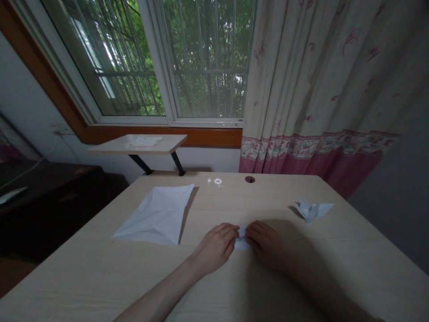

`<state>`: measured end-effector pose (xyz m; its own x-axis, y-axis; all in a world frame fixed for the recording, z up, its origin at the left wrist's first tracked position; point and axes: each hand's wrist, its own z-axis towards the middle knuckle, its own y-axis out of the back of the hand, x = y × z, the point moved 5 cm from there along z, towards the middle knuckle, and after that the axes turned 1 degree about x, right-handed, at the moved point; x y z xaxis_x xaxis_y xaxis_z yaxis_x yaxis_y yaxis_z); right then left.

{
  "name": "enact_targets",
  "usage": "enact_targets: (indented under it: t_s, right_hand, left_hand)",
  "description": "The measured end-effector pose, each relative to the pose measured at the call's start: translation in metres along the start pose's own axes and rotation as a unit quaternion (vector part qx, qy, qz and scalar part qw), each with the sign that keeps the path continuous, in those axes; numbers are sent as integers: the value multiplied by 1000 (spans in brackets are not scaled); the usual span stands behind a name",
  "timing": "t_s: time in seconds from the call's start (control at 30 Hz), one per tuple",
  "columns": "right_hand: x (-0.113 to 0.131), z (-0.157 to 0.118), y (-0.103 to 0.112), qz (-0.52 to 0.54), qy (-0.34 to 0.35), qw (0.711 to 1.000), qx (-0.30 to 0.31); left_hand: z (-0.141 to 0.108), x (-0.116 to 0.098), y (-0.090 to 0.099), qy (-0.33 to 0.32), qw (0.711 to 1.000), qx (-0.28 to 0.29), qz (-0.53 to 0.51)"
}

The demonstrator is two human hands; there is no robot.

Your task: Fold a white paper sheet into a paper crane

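Note:
A small folded piece of white paper (241, 243) lies on the table between my hands, low in the middle of the view. My left hand (219, 243) grips its left side with bent fingers. From the right, my right hand (264, 241) presses and pinches the opposite side, its fingers curled. Much of the paper is covered by my fingers, so its exact folds cannot be made out. To the left rests a large creased sheet of white paper (157, 214), one edge slightly raised. A folded paper crane (311, 209) sits at the right.
The pale wooden table (100, 273) has a round cable hole (250, 179) near its back edge. A small raised shelf (164, 145) at the back left carries some white paper (144, 141). Behind stand a barred window (208, 62) and a patterned curtain (321, 89).

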<state>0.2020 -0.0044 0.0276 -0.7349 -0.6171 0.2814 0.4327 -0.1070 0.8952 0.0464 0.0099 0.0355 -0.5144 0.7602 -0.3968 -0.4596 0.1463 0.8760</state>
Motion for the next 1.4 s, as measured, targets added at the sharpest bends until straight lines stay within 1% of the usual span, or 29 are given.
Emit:
enact_targets:
  t_s: [0.07,0.2,0.33,0.4,0.5,0.63,0.83,1.1,1.17,1.27,1.4]
  right_hand:
    - [-2,0,-3,27,-18,999,-14]
    - [-6,1,-10,61,-35,997,-26]
    - [-12,3,-13,104,-84,991,-19]
    - [-15,4,-13,126,-107,986,-23]
    - [-16,4,-13,151,-126,980,-40]
    - [-16,4,-15,169,-135,975,-44]
    - [-19,4,-17,149,-132,977,-73]
    - [-15,4,-15,138,-124,980,-74]
    - [-14,5,-14,119,-121,983,-76]
    - [-15,5,-15,65,-118,988,-76]
    - [-16,4,-16,6,-114,991,-64]
  left_hand:
    - [0,0,-1,10,1000,-10,-13]
    - [1,1,-6,29,998,-36,-49]
    - [2,8,-11,66,990,-84,-97]
    - [2,10,-11,82,985,-98,-113]
    - [3,11,-11,95,984,-97,-116]
    - [4,10,-10,99,986,-90,-104]
    - [7,7,-9,92,989,-80,-81]
    - [8,7,-11,99,990,-78,-56]
    - [8,6,-12,100,991,-75,-48]
    - [9,6,-12,104,991,-71,-37]
    - [10,4,-11,107,991,-73,-29]
